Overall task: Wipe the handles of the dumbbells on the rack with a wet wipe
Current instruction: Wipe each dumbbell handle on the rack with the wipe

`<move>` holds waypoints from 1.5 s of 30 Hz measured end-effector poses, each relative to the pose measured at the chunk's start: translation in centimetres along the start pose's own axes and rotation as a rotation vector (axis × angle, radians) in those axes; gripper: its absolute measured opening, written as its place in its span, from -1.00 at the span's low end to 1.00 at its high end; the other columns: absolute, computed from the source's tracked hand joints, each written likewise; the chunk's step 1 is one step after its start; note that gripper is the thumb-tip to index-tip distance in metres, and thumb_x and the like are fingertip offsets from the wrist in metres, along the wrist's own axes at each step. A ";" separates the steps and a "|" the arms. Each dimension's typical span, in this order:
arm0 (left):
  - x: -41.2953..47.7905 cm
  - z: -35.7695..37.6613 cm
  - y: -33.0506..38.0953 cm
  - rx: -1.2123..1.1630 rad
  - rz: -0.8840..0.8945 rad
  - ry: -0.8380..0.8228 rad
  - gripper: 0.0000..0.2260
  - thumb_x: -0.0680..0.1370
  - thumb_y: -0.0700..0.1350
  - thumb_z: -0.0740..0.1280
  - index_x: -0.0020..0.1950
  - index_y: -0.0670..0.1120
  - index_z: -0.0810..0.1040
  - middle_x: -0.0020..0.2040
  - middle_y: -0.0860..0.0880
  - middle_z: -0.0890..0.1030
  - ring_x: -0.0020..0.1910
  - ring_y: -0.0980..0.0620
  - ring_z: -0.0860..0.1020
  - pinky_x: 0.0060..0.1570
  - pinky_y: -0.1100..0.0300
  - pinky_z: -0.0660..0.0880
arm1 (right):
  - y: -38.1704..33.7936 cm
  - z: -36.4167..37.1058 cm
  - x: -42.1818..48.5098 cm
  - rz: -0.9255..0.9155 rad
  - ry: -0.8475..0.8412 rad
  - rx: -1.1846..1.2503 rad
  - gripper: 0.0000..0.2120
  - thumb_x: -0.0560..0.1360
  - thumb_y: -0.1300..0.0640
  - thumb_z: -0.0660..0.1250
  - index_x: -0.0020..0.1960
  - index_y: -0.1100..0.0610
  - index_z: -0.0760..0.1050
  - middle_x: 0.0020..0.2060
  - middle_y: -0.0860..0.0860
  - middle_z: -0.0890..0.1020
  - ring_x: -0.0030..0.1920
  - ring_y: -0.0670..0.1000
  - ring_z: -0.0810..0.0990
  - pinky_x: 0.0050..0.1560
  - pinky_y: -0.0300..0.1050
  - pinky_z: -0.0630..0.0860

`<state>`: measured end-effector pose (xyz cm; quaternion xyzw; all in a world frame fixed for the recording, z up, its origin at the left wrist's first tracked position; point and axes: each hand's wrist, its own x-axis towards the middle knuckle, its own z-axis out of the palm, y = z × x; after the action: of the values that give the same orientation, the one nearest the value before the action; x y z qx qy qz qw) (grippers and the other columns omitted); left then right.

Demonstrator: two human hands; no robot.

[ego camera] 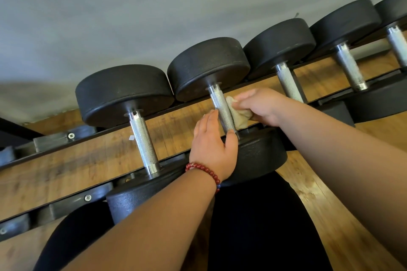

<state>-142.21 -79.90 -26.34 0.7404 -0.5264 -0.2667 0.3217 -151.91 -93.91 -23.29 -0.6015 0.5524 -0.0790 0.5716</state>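
Fingers (243, 98) of right hand (261, 106) curled, pinching a bunched beige wet wipe (241, 115). Wipe pressed to the right side of the knurled steel handle (220, 105) of the second dumbbell (209, 68) from the left.

Left hand (211, 145): fingers lie fairly straight along the left side of the same handle, thumb hooked across its near end, so the handle sits gripped between thumb and fingers. Red bead bracelet (204, 169) on that wrist.

Dumbbell rests across the two black rails of the rack (55, 138), one of five black-headed dumbbells side by side. Wooden floor (110, 149) shows between the rails. Grey wall (154, 6) behind.
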 end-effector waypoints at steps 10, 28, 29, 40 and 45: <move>-0.2 -0.4 0.6 -0.138 0.043 0.013 -0.54 0.63 0.04 0.15 0.52 0.00 0.17 0.47 0.10 0.28 0.41 0.29 0.20 0.45 0.24 0.16 | 0.5 -0.4 -4.9 -0.104 0.083 0.278 -0.82 0.54 0.23 0.34 0.12 0.07 0.59 0.03 0.04 0.67 0.08 0.03 0.63 0.19 0.00 0.54; 4.7 -6.2 -0.7 -0.722 -0.662 0.060 -0.93 0.57 -0.17 0.34 -0.01 -0.16 0.54 -0.01 -0.14 0.56 0.10 -0.14 0.57 0.10 -0.03 0.58 | 3.6 3.9 -6.5 -0.510 0.549 -0.150 -0.88 0.57 0.15 0.25 -0.02 0.06 0.57 -0.16 -0.07 0.62 -0.16 -0.15 0.53 -0.18 -0.53 0.36; 5.2 -6.0 -0.9 -0.748 -0.706 0.065 -0.92 0.58 -0.16 0.34 -0.01 -0.17 0.52 0.02 -0.16 0.56 0.07 -0.12 0.57 0.09 -0.02 0.58 | 3.7 4.0 -6.4 -0.515 0.550 -0.153 -0.88 0.56 0.15 0.26 -0.03 0.06 0.58 -0.17 -0.07 0.62 -0.15 -0.12 0.54 -0.17 -0.48 0.38; 7.5 -1.4 -1.8 -1.006 -0.562 -0.105 -0.69 0.65 -0.29 0.13 0.37 -0.24 0.43 0.26 -0.24 0.54 0.20 -0.10 0.55 0.01 0.16 0.56 | 4.0 4.1 -6.2 -0.581 0.558 -0.089 -0.85 0.53 0.21 0.28 -0.09 -0.01 0.56 -0.17 -0.11 0.65 -0.12 -0.21 0.57 -0.13 -0.55 0.36; 7.2 -2.1 -2.1 -1.045 -0.513 -0.145 -0.71 0.64 -0.29 0.12 0.35 -0.27 0.44 0.24 -0.24 0.54 0.22 -0.14 0.55 0.19 0.04 0.52 | 3.9 4.0 -6.8 -0.634 0.508 -0.061 -0.88 0.54 0.22 0.31 -0.03 0.04 0.59 -0.16 -0.18 0.61 -0.11 -0.32 0.54 -0.12 -0.54 0.38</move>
<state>-137.19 -85.88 -26.93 0.5671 -0.1497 -0.6103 0.5325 -153.80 -85.39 -24.01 -0.7202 0.4654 -0.3808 0.3461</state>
